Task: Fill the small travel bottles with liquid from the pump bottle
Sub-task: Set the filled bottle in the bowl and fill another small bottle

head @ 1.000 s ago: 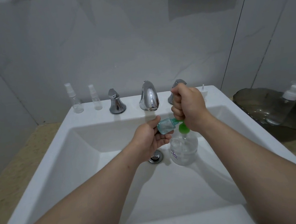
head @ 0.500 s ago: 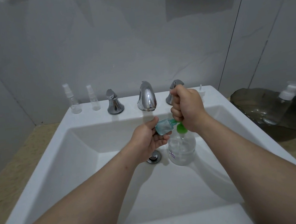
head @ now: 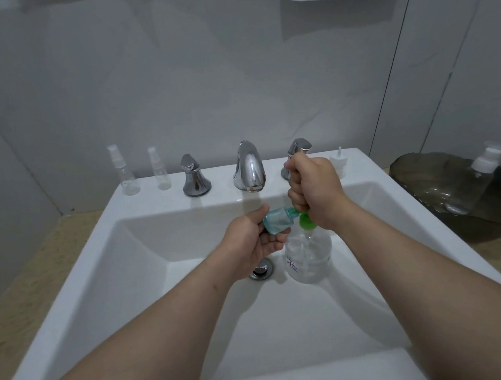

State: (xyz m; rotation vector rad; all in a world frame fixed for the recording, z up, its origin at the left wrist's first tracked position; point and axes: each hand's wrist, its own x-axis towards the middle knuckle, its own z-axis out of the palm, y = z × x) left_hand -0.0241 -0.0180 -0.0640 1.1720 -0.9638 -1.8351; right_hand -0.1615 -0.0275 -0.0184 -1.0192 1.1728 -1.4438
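Right hand (head: 315,192) fisted on the green top of the clear plastic pump bottle (head: 309,254) standing in the white sink basin (head: 146,261), we feed a small teal travel bottle (head: 278,220) pinched in our left hand (head: 252,241); the tall clear spray bottle (head: 126,178) and short clear spray bottle (head: 160,175) on the ledge apparently await filling.

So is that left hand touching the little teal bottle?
Touching. The head view shows the left hand pinching the little teal bottle between thumb and fingers.

One head-worn wide-angle view — looking forward and down, close over the sink (head: 143,230) — toward the wall (head: 171,75).
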